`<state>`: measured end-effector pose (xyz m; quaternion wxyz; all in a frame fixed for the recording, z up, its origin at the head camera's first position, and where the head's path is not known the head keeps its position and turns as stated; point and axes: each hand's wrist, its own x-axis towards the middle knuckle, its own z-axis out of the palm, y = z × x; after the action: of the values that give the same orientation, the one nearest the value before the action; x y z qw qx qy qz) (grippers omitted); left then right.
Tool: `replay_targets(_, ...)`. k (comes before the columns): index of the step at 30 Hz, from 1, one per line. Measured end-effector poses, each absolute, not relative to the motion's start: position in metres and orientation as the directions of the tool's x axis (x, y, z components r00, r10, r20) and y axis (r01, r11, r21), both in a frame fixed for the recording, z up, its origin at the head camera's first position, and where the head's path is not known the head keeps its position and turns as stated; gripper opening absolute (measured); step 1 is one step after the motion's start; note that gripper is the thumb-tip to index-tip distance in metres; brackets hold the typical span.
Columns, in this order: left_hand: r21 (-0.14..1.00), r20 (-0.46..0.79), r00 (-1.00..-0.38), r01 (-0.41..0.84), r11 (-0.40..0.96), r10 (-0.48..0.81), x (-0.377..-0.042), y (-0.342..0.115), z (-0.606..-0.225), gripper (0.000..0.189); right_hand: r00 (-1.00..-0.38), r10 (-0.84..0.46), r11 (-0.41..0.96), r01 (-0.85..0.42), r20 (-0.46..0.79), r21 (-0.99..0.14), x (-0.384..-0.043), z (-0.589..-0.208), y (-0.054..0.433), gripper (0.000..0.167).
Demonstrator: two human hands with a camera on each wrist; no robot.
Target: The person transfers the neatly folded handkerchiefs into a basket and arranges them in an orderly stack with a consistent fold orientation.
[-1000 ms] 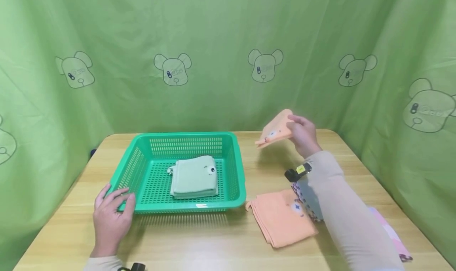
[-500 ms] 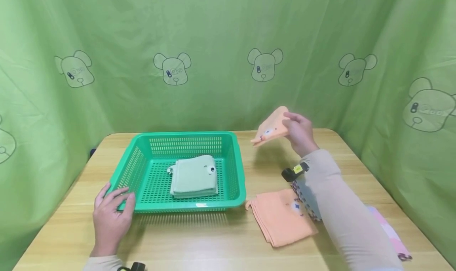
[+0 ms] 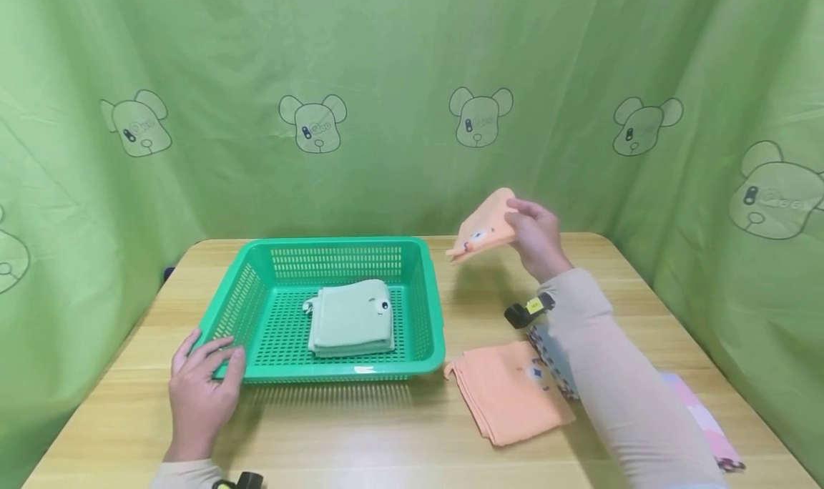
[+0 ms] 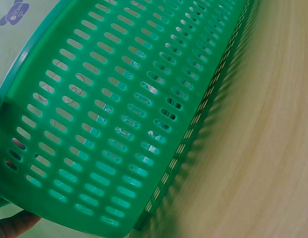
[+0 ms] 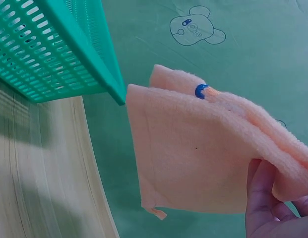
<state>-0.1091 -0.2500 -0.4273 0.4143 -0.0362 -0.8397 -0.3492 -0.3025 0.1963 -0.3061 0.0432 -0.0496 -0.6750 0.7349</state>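
Note:
My right hand [image 3: 539,240] pinches a folded peach towel [image 3: 483,228] by its right end, holding it above the table to the right of the green plastic basket [image 3: 341,374]. In the right wrist view the same towel [image 5: 193,144] hangs folded, with a small loop at its lower corner. The left hand [image 3: 204,392] rests on the basket's near left corner, fingers over the rim and thumb against the near side. Inside the basket lies a folded pale green towel [image 3: 350,317] with an eye design. The left wrist view shows mostly the basket's slotted wall [image 4: 109,109].
Another folded peach towel [image 3: 508,396] lies on the wooden table [image 3: 335,446], right of the basket. Beside it, partly under the right forearm, are a grey-blue towel with a patterned edge [image 3: 553,353] and a pink one [image 3: 708,425]. A green curtain [image 3: 393,181] stands behind.
My right hand and the peach towel have moved slightly left and up, nearer the basket. The left hand and the basket stay in place.

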Motion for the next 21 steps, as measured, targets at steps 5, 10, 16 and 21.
replay_targets(5,0.556,0.716,-0.660,0.341,0.758,-0.228,-0.1065,-0.2504,-0.4287,0.015,-0.993,0.111,-0.087,0.018,-0.028,-0.996,-0.2991,-0.3052,0.1921,0.048)
replay_targets(10,0.555,0.711,-0.666,0.334,0.762,-0.226,-0.1066,-0.2504,-0.4287,0.017,-0.994,0.109,-0.077,0.011,-0.019,-0.997,-0.2993,-0.3054,0.1908,0.048)
replay_targets(16,0.557,0.715,-0.661,0.344,0.756,-0.227,-0.1086,-0.2505,-0.4278,0.015,-0.994,0.106,-0.091,0.005,-0.014,-0.996,-0.2999,-0.3033,0.1887,0.047)
replay_targets(21,0.548,0.729,-0.648,0.358,0.756,-0.221,-0.1099,-0.2503,-0.4280,0.015,-0.995,0.100,-0.109,0.004,-0.015,-0.994,-0.2993,-0.3014,0.1860,0.046)
